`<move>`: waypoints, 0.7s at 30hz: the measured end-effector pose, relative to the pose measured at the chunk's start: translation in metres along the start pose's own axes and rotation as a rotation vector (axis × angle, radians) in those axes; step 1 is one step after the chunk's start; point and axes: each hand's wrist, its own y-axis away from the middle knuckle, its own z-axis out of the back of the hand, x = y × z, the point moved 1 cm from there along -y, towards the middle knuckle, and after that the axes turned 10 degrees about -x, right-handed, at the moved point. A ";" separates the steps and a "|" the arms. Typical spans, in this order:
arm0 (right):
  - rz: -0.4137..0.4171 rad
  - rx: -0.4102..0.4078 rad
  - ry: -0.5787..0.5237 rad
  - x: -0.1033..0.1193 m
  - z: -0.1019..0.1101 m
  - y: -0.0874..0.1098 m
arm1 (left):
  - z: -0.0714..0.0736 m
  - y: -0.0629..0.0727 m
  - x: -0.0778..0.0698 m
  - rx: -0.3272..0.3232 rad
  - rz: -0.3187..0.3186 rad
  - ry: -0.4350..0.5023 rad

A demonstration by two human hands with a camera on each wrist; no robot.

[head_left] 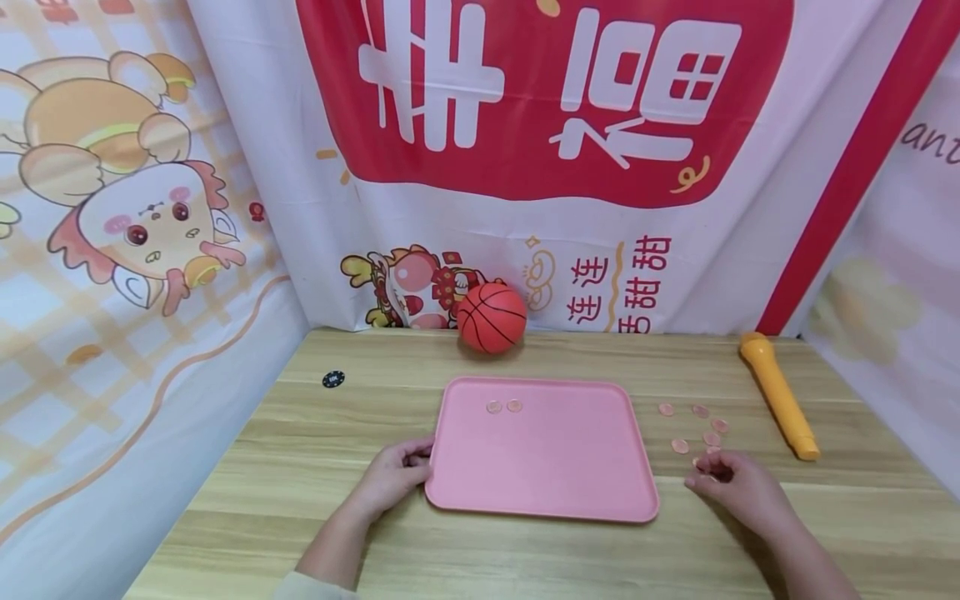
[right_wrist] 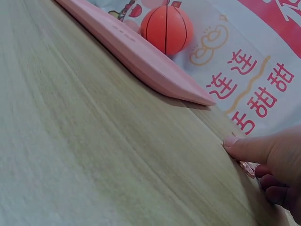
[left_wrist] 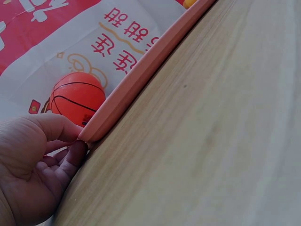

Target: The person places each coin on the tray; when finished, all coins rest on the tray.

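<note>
A pink tray (head_left: 540, 458) lies on the wooden table. My left hand (head_left: 392, 477) holds its left edge, with the thumb and fingertips at the rim (left_wrist: 113, 101). Two small round copper-coloured coins (head_left: 493, 407) lie side by side near the tray's back edge. To the right of the tray, several similar coins (head_left: 679, 447) are scattered on the wood. My right hand (head_left: 738, 487) is low over the nearest of them, thumb and index fingertips apart. In the right wrist view a coin (right_wrist: 248, 168) shows beside the curled fingers, partly hidden by the hand.
A small red basketball (head_left: 492, 318) sits behind the tray against the printed cloth (head_left: 465, 225). An orange microphone-shaped object (head_left: 780, 396) lies at the far right. On the left is a black chip (head_left: 333, 379). Cloth walls enclose the table's back and sides.
</note>
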 end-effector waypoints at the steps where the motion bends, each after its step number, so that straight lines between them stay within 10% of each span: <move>1: 0.000 -0.001 0.006 0.000 0.000 0.000 | 0.000 0.000 0.000 0.000 0.000 0.001; 21: -0.060 0.026 0.028 0.001 0.007 0.002 | 0.001 0.001 -0.001 0.001 0.004 -0.003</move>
